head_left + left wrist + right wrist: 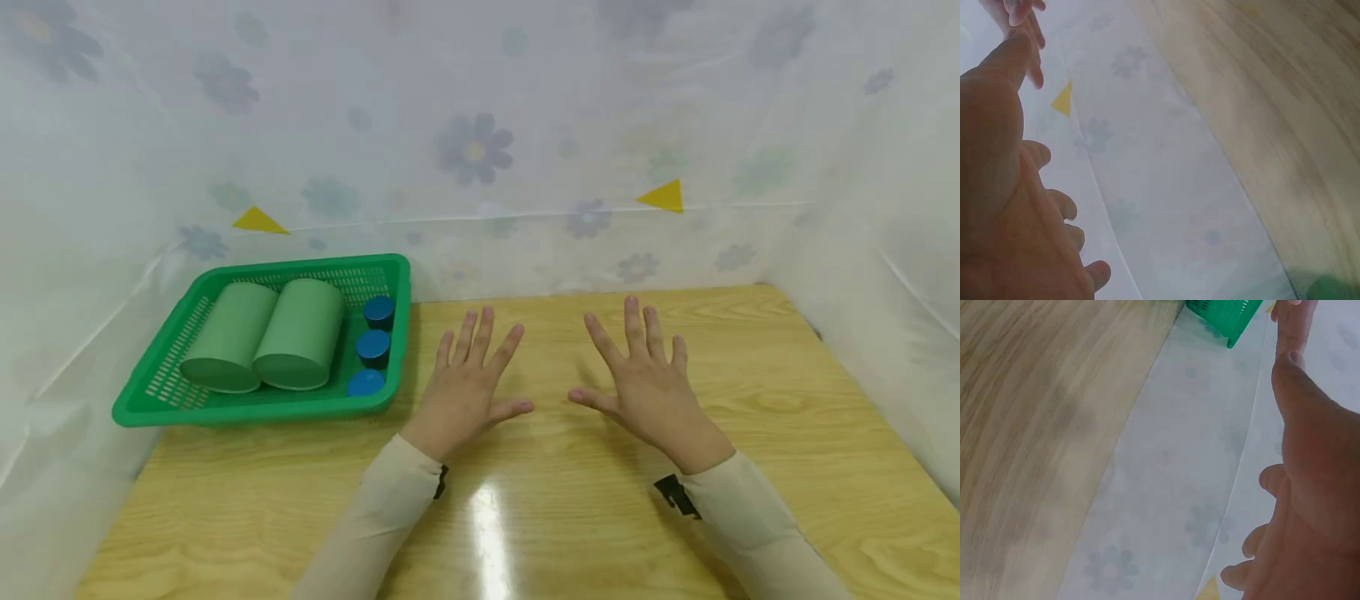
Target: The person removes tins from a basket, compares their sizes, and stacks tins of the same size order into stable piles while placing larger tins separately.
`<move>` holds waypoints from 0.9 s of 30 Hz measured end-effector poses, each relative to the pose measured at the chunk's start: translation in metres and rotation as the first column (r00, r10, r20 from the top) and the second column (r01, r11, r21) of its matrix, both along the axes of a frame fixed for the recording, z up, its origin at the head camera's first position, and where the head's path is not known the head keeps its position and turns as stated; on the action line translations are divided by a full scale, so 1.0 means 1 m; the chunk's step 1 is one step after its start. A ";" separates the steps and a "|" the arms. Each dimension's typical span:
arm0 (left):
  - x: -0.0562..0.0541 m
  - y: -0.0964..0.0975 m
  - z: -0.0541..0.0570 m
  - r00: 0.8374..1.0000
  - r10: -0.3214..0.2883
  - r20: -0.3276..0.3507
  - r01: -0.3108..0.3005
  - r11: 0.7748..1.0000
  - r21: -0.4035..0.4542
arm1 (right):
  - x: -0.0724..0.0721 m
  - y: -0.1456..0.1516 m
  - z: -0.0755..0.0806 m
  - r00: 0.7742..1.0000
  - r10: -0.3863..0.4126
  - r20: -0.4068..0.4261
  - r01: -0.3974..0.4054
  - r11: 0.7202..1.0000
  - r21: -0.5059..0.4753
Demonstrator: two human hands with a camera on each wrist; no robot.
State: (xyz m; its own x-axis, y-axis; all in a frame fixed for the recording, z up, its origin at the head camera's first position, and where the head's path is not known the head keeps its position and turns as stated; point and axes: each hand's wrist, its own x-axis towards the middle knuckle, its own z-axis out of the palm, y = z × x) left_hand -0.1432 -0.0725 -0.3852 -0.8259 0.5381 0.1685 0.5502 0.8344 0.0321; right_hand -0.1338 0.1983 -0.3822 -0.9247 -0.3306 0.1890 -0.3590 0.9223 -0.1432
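Observation:
Both hands are held out over the wooden table (570, 517), palms down, with fingers spread and nothing in them. My left hand (467, 396) is just right of a green plastic basket (401, 350). The right hand (660, 400) mirrors it farther right, the two thumbs pointing toward each other across a gap. Inside the basket lie two light green cylinders (232, 333), side by side. Along its right wall stand three blue-topped round pieces (372, 346) in a row. The left wrist view shows the left palm (1029, 244); the right wrist view shows the right palm (1316, 506).
A white flowered sheet (420, 183) hangs behind the table and along both sides. Two yellow triangles (663, 197) are fixed on it, one left and one right. Light glares off the tabletop between the forearms.

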 end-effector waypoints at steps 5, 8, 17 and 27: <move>0.001 -0.001 0.002 1.000 0.006 0.009 -0.006 1.000 -0.019 | 0.001 0.000 0.002 0.999 -0.001 0.037 0.001 1.000 -0.012; 0.002 -0.002 0.005 1.000 0.018 0.016 -0.018 1.000 -0.025 | 0.002 0.000 0.005 0.999 0.005 0.040 -0.004 1.000 -0.021; 0.001 -0.006 0.018 0.999 0.020 0.038 -0.020 1.000 -0.002 | -0.001 0.000 0.013 0.994 0.031 0.104 -0.025 0.998 -0.053; 0.003 -0.022 0.038 0.992 0.085 0.095 -0.089 0.995 0.046 | -0.001 -0.003 0.017 0.983 0.061 0.170 -0.037 0.989 -0.144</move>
State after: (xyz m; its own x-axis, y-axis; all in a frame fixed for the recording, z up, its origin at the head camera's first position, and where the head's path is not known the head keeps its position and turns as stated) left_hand -0.1397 -0.0948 -0.3472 -0.8825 0.4563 0.1136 0.4682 0.8751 0.1226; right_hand -0.1346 0.1957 -0.3654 -0.9307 -0.3581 0.0741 -0.3616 0.8707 -0.3333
